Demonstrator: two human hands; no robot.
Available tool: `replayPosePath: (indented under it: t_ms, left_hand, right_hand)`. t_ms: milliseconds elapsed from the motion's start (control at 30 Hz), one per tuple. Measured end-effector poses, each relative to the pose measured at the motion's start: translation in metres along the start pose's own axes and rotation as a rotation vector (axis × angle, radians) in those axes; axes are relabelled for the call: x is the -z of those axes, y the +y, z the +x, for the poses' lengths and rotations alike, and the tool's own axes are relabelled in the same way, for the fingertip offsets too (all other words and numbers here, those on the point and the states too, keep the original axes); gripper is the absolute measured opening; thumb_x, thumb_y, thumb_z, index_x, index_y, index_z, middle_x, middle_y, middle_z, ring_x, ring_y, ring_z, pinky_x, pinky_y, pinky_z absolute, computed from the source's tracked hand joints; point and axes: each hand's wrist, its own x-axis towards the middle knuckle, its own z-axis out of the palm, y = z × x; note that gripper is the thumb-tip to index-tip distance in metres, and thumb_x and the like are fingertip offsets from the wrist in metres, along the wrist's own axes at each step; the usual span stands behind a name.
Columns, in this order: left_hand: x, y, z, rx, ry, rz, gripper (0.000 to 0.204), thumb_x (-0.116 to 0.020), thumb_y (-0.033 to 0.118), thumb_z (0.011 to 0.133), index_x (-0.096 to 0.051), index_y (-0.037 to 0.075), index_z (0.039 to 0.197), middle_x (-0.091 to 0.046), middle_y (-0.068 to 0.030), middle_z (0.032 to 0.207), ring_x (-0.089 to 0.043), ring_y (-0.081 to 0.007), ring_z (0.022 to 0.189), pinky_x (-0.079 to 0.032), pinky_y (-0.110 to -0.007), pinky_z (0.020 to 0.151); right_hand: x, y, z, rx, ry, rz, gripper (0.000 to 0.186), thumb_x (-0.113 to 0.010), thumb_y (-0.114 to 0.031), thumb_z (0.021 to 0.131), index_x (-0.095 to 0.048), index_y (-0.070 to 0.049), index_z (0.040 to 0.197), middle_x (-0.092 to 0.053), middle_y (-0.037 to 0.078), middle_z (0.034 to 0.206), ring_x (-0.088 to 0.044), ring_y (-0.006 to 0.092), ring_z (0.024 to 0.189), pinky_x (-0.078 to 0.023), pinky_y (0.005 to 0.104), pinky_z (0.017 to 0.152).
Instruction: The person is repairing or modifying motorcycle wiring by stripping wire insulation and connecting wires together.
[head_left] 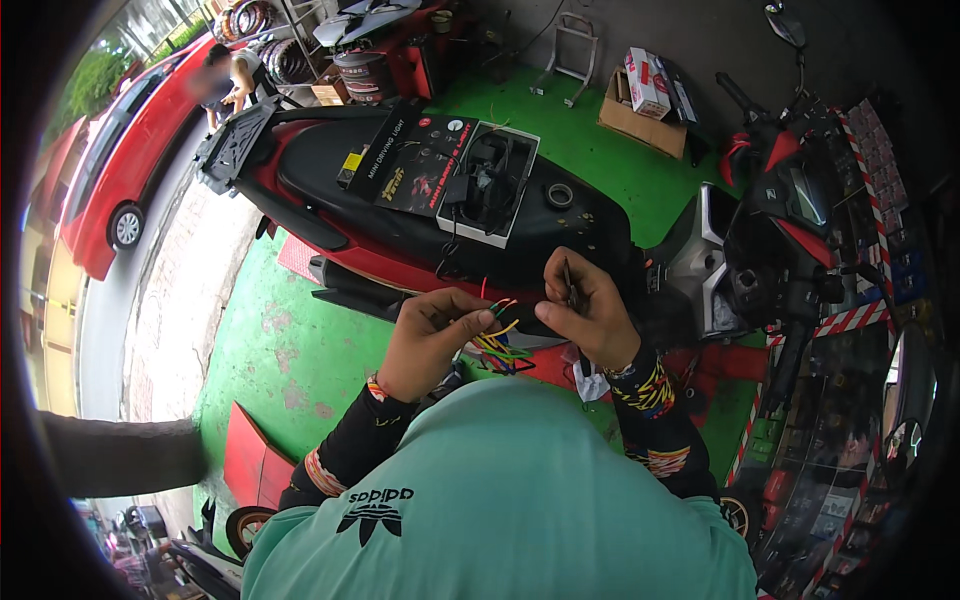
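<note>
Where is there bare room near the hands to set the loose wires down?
The black scooter seat is bare left of the open white-rimmed parts box, and again right of it around the small black ring. It is crowded where the left hand and right hand hold the coloured wires.

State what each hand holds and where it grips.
Left hand pinches a bundle of coloured wires near their ends; right hand holds a thin dark tool along its shaft.

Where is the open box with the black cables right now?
The open box lies on the scooter's black seat, upper centre of the head view, beyond both hands.
</note>
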Motion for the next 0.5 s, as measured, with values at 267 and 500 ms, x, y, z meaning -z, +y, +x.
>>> replayPosePath:
  t_ms: [267, 500]
  left_hand:
    - [-0.022, 0.005, 0.005, 0.077, -0.106, 0.132, 0.018, -0.072, 0.013, 0.094, -0.072, -0.003, 0.102, -0.073, -0.0068, 0.090, -0.066, -0.0093, 0.083, -0.052, -0.025, 0.075]
    - [-0.044, 0.005, 0.006, 0.114, -0.221, 0.161, 0.017, -0.073, 0.011, 0.093, -0.071, -0.004, 0.101, -0.074, -0.0094, 0.093, -0.070, -0.0124, 0.084, -0.056, -0.027, 0.075]
  right_hand:
    - [-0.008, -0.023, -0.039, 0.139, 0.254, -0.089, 0.020, -0.070, -0.017, 0.095, -0.061, -0.001, 0.104, -0.052, 0.006, 0.088, -0.053, 0.0144, 0.077, -0.044, 0.0303, 0.070]
    - [0.001, -0.027, -0.070, 0.132, 0.187, -0.493, 0.025, -0.078, -0.008, 0.085, -0.066, -0.002, 0.106, -0.063, 0.008, 0.090, -0.061, 0.0178, 0.084, -0.049, 0.0305, 0.071]
